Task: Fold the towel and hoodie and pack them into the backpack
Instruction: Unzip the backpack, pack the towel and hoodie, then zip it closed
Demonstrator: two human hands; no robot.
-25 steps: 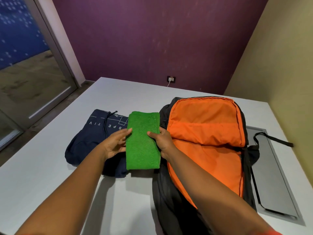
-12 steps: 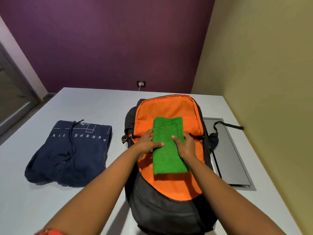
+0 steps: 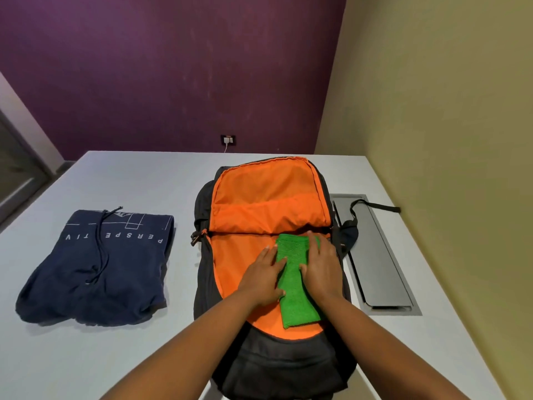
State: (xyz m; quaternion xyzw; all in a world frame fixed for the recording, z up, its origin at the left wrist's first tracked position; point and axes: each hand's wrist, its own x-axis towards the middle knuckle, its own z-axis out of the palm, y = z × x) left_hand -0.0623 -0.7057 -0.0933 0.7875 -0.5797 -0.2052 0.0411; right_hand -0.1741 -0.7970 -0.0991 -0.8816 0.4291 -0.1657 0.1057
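Note:
A black backpack point(image 3: 227, 264) with orange lining lies open on the white table, its flap folded back. The folded green towel point(image 3: 297, 301) lies inside the main compartment, toward its right side. My left hand point(image 3: 264, 277) rests flat on the towel's left edge with straight fingers. My right hand point(image 3: 321, 264) presses flat on the towel's right side, covering part of it. A folded navy hoodie point(image 3: 95, 269) with white lettering and a drawcord lies on the table to the left of the backpack, apart from it.
A grey recessed panel point(image 3: 380, 255) is set into the white table point(image 3: 86, 356) right of the backpack, with a black strap point(image 3: 375, 204) lying across it. A yellow wall borders the table's right side; a purple wall with a socket point(image 3: 227, 139) stands behind.
Both hands carried the towel from beside the hoodie into the backpack. Since half a second ago it has gone lower and to the right in the compartment, and my hands now lie flat on it.

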